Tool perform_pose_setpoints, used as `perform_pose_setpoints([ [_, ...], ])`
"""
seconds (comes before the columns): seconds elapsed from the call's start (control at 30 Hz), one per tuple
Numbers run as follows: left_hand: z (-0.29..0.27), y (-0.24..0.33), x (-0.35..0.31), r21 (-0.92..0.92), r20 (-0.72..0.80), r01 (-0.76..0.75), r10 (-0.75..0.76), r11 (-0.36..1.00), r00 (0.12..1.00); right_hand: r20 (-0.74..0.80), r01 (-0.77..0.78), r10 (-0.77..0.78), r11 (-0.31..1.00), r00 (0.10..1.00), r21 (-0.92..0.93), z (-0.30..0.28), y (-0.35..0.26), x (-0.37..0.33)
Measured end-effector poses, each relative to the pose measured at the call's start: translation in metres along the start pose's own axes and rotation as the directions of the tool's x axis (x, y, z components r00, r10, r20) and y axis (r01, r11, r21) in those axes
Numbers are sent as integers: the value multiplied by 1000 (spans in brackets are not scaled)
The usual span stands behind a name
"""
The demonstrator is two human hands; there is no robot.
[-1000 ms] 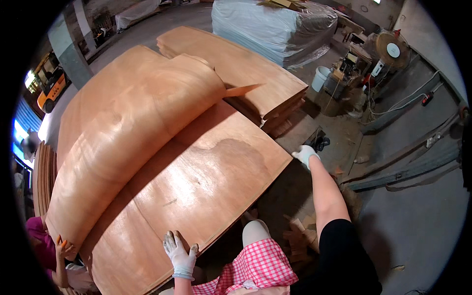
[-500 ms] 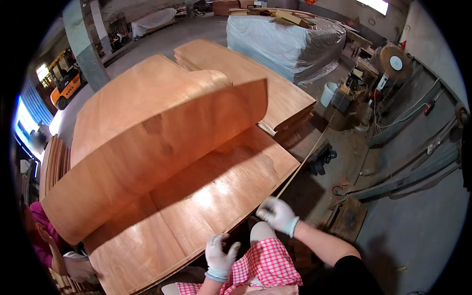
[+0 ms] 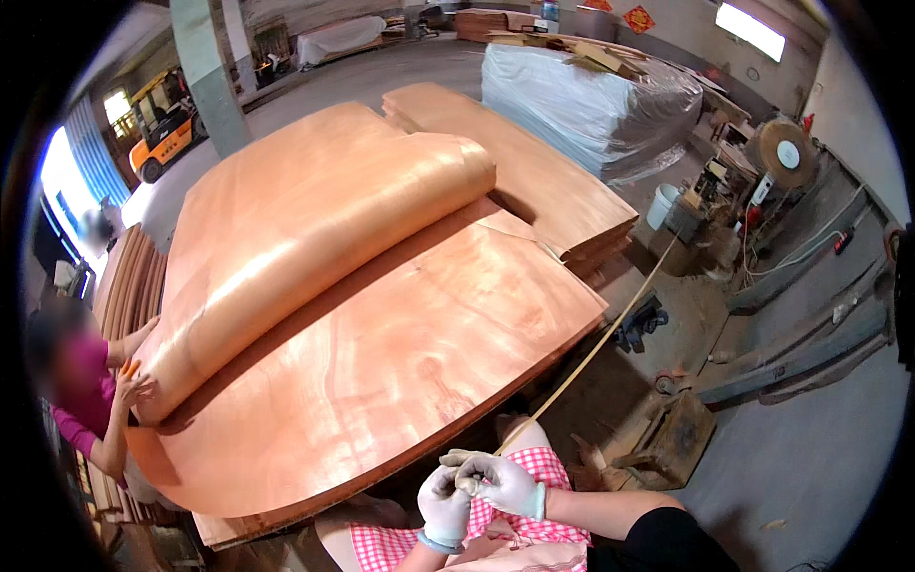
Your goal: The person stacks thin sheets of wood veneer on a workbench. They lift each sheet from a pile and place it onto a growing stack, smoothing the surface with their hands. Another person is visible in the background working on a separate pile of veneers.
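Observation:
My left hand [image 3: 444, 505] and my right hand [image 3: 500, 484], both in whitish gloves, meet above my pink-checked apron [image 3: 541, 467] with fingers curled together. A narrow tan strip [image 3: 581, 374] slants from a machine at the right down to the fingers of my right hand, which closes on its end. What my left fingers pinch is hidden. Just beyond my hands lies a large thin wood veneer sheet [image 3: 419, 381] on a stack. Its far part folds over in a wide roll [image 3: 315, 257]. At the left, a co-worker's hands [image 3: 135, 381] touch the roll's end.
A second veneer stack [image 3: 515, 153] stands behind, with a plastic-wrapped pile [image 3: 562, 105] farther back. The machine with a round disc [image 3: 783, 154], a white bucket [image 3: 661, 205] and a wooden box [image 3: 672, 434] are at the right. A forklift [image 3: 162, 129] is far left.
The raised front flap of veneer has come down over the stack, leaving a rounded fold behind. My hands have come together. The co-worker has leaned in and reached the sheet.

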State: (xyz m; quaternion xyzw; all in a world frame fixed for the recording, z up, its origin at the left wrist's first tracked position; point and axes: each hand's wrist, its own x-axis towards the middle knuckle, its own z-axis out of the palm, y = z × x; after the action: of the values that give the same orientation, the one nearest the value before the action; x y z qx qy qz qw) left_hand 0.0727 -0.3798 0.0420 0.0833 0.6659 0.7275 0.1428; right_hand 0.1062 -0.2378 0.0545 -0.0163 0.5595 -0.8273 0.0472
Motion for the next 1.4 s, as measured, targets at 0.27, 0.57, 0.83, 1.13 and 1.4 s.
perform_pose_setpoints([
  [0.27,-58,-26,-9,-357,-236,101,-194,929,952,47,-57,89,881,995,-471,35,4,43],
  [0.57,-272,-32,-23,-312,-780,-210,-124,927,614,47,21,75,317,996,-948,-28,-25,89],
  [0.83,-552,-48,-112,168,-981,190,145,967,131,-6,-17,142,80,990,-997,-88,-6,108],
  [1.13,-665,-47,-125,234,-971,722,196,651,138,-133,-132,296,-24,946,-991,32,1,129],
  [1.4,-662,-55,-119,255,-964,791,208,556,164,-73,-22,395,-132,916,-991,-14,22,145],
])
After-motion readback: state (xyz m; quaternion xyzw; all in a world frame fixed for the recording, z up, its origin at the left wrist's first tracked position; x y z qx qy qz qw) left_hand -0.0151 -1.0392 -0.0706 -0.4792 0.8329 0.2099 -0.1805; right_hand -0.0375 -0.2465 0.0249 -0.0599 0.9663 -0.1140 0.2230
